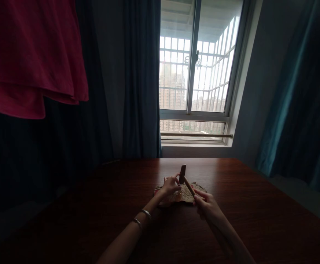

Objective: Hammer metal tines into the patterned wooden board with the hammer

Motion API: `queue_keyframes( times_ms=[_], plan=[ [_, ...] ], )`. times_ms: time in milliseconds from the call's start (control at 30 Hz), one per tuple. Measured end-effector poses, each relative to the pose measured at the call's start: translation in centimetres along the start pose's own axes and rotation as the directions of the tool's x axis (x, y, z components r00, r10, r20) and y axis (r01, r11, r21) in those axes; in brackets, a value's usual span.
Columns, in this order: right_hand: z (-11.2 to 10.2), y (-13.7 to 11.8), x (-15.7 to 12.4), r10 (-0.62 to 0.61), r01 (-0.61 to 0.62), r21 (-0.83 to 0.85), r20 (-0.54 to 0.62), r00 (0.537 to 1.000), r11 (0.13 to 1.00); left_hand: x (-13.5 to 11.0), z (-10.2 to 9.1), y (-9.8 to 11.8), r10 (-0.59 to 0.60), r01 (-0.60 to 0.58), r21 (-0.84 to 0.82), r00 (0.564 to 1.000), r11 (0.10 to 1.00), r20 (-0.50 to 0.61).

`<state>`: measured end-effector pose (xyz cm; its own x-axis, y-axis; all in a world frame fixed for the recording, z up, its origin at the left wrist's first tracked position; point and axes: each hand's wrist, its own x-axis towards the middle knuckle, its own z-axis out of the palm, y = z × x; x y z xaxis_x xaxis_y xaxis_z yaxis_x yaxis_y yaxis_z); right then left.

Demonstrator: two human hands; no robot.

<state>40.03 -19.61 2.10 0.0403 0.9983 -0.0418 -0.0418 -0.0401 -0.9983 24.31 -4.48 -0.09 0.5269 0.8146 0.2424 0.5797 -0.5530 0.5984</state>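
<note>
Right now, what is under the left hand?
A tan, dotted piece lies beneath the left hand, on the brown table. Whatever part of it the palm and fingers cover cannot be seen.

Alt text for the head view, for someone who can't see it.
A right hand grips a hammer by its handle; the left hand, its grasp unclear, is near the hammer's head, over a tan, hole-dotted piece on a reddish-brown table. Beyond are a window and blue curtains; a pink cloth hangs upper left.
</note>
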Motion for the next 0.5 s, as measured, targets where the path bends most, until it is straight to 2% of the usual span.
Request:
queue_keyframes(
  times_ms=[100,200,300,367,433,500],
  plan=[
    [-0.2,-0.2,-0.2,-0.008,0.008,0.01,-0.007,1.0,1.0,0.5,-1.4,-0.9,0.071,-0.069,-0.03,0.995,0.997,0.065],
    [-0.3,-0.3,-0.5,-0.013,0.014,0.016,-0.009,1.0,1.0,1.2,-3.9,-2.3,0.097,-0.068,-0.206,0.987,0.976,0.131],
    [-0.5,-0.1,-0.6,-0.012,0.012,0.02,-0.017,1.0,1.0,1.4,-6.2,-3.9,0.017,0.024,-0.287,0.99,0.958,0.14],
    [-0.7,0.1,-0.5,-0.007,0.008,0.016,-0.02,1.0,1.0,0.9,-7.1,-5.0,-0.025,0.09,-0.29,0.975,0.953,0.221],
    [-0.7,0.1,-0.4,-0.003,0.003,0.006,-0.018,1.0,1.0,-0.2,-7.1,-5.9,-0.066,0.161,-0.272,0.943,0.949,0.327],
    [-0.6,-0.1,-0.3,-0.004,0.004,-0.015,-0.019,1.0,1.0,-1.4,-6.5,-6.6,-0.103,0.2,-0.259,0.933,0.945,0.345]
  ],
)
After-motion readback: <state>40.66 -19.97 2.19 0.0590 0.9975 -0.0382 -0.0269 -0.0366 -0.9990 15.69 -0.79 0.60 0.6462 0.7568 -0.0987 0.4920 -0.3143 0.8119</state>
